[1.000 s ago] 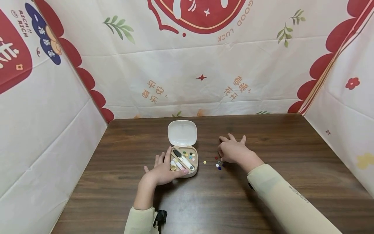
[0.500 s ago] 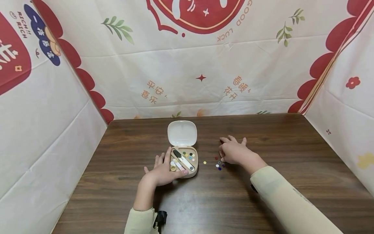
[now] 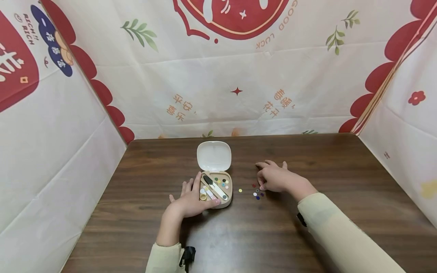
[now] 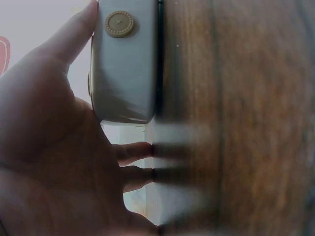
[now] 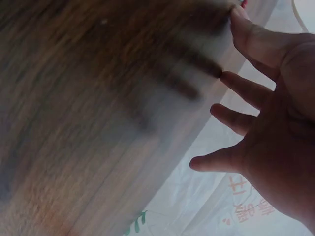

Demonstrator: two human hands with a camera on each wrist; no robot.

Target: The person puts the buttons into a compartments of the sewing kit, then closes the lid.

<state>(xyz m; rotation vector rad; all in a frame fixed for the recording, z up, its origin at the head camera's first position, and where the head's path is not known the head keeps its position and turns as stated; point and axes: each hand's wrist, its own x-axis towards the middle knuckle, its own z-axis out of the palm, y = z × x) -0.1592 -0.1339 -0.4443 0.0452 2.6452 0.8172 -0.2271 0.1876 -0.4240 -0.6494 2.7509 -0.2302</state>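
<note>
A small sewing box (image 3: 229,197) stands on the table with its white lid (image 3: 214,156) raised. Inside lie white thread snips (image 3: 218,189) with a black end, a gold thimble (image 3: 203,197) and several small buttons (image 3: 223,181). My left hand (image 3: 189,201) steadies the box, thumb across its front rim and index finger along its left side. The left wrist view shows a button-shaped catch (image 4: 119,23) on the box. My right hand (image 3: 278,180) has thumb and index fingertips close together at the tabletop, beside loose buttons (image 3: 255,194); anything between them is hidden. Its other fingers spread out.
A single yellow button (image 3: 240,190) lies between the box and the loose group, which includes a red button (image 3: 253,185). The brown wooden table (image 3: 136,182) is bordered by white printed cloth (image 3: 205,76) at the back and sides.
My right hand has shifted slightly right and nearer to me, fingertips still low by the loose buttons. The left hand and the box keep their places; the head view has shifted slightly.
</note>
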